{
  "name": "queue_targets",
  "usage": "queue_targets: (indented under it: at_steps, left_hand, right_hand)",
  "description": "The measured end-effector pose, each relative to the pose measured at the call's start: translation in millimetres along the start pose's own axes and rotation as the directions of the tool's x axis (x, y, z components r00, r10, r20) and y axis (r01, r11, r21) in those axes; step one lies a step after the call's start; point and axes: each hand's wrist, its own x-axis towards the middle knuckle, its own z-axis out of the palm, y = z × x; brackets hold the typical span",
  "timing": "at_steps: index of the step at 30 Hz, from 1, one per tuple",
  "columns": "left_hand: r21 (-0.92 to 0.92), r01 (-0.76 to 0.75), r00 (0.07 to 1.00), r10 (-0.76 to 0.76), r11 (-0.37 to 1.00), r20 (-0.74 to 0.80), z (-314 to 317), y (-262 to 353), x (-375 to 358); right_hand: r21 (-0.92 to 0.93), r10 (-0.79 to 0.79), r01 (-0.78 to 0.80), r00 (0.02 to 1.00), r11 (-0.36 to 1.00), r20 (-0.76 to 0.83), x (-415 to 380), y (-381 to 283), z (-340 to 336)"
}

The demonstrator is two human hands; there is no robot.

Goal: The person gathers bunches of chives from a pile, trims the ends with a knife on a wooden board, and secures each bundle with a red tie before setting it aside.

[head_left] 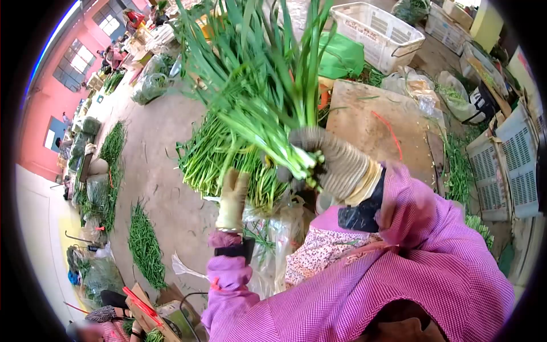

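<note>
My right hand (pixel 330 162), in a worn knit glove with a dark palm, is wrapped round a bunch of long flat-leaved leafy greens (pixel 250 122). Their pale cut ends stick out beside the fingers, while the leaves fan upward and blur with motion. My left hand (pixel 232 196), also gloved, reaches forward with fingers stretched out and a little apart. Its fingertips overlap the near edge of a pile of green stalks (pixel 199 151), whose cut ends face me. Clear plastic bags (pixel 279 239) lie just below the pile, near my lap.
A wooden board (pixel 364 128) lies right of the pile, with a red string (pixel 389 134) on it. Behind it are a green sack (pixel 341 55) and a white crate (pixel 379 37). Loose greens (pixel 145 245) lie on the floor at left. Another person (pixel 108 328) sits at lower left.
</note>
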Motion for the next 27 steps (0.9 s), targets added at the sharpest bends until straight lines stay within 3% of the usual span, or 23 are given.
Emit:
queue_targets:
  at_steps: [1,2,4,5,6,8,9,10,11,12,13,15,16,17,18,20,22,24,25,26,27]
  left_hand:
    - [-0.499,0.183,0.969,-0.070,0.847,0.237,0,1,-10]
    - [-0.621,0.398,0.845,-0.006,0.675,0.535,-4,7,-23]
    - [-0.778,0.461,0.875,-0.073,0.426,0.479,8,-17,-33]
    - [-0.694,0.325,0.926,-0.067,0.643,0.372,19,-25,-44]
    - [-0.550,0.176,0.963,-0.026,0.816,0.270,32,-22,-55]
    - [-0.382,-0.149,0.845,0.318,0.912,0.429,36,-24,-72]
    - [-0.335,0.002,0.925,0.126,0.942,0.360,46,-27,-83]
    - [-0.654,0.321,0.937,-0.129,0.685,0.325,57,-26,-85]
    - [-0.634,0.290,0.943,-0.100,0.717,0.317,62,-28,-89]
    - [-0.615,0.250,0.950,-0.067,0.747,0.305,64,-31,-90]
    - [-0.700,0.321,0.898,0.030,0.638,0.439,66,-46,-85]
    - [-0.775,0.269,0.924,0.075,0.572,0.375,79,-65,-81]
    - [-0.802,0.206,0.934,0.133,0.560,0.333,83,-71,-82]
    - [-0.772,0.226,0.944,0.061,0.594,0.323,83,-68,-88]
    - [-0.786,0.282,0.927,0.054,0.550,0.370,85,-69,-92]
    - [-0.800,0.272,0.928,0.076,0.534,0.366,85,-103,-91]
    - [-0.808,0.298,0.938,0.002,0.509,0.347,87,-124,-86]
    - [-0.822,0.339,0.941,-0.148,0.458,0.305,88,-140,-82]
    - [-0.797,0.402,0.913,-0.134,0.451,0.384,83,-136,-84]
    - [-0.813,0.414,0.909,-0.146,0.410,0.390,86,-133,-86]
    - [-0.795,0.370,0.927,-0.139,0.480,0.348,86,-132,-86]
  right_hand:
    - [0.009,0.088,-0.088,0.996,0.996,-0.010,-7,14,-8]
    - [0.016,0.175,-0.175,0.984,0.984,-0.015,-11,28,-18]
    - [0.093,0.328,-0.318,0.935,0.944,-0.136,-16,63,-27]
    - [0.137,0.470,-0.451,0.828,0.882,-0.305,-25,70,-27]
    - [0.040,0.523,-0.534,0.806,0.845,-0.276,-32,84,-46]
    - [-0.310,0.376,-0.477,0.864,0.822,-0.334,-27,131,-99]
    - [-0.504,0.395,-0.550,0.833,0.666,-0.386,-31,124,-91]
    - [-0.656,0.401,-0.597,0.800,0.462,-0.445,-33,119,-81]
    - [-0.730,0.391,-0.612,0.779,0.303,-0.490,-31,127,-80]
    - [-0.822,0.396,-0.494,0.841,0.284,-0.369,-32,128,-75]
    - [-0.864,0.354,-0.429,0.876,0.264,-0.327,-23,158,-99]
    - [-0.902,0.306,-0.358,0.910,0.241,-0.279,-20,179,-109]
    - [-0.918,0.340,-0.390,0.874,0.068,-0.346,-31,159,-85]
    - [-0.907,0.363,-0.407,0.833,-0.109,-0.418,-36,148,-71]
    - [-0.894,0.368,-0.410,0.815,-0.181,-0.448,-38,146,-74]
    - [-0.955,0.530,-0.296,0.814,0.031,-0.236,-41,129,-84]
    - [-0.952,0.534,-0.301,0.815,0.058,-0.224,-39,119,-88]
    - [-0.951,0.452,-0.301,0.859,0.066,-0.240,-34,114,-100]
    - [-0.850,0.554,-0.525,0.696,-0.041,-0.457,-23,100,-96]
    - [-0.878,0.538,-0.465,0.714,-0.115,-0.449,-14,83,-93]
    - [-0.825,0.446,-0.557,0.766,0.099,-0.463,-9,83,-93]
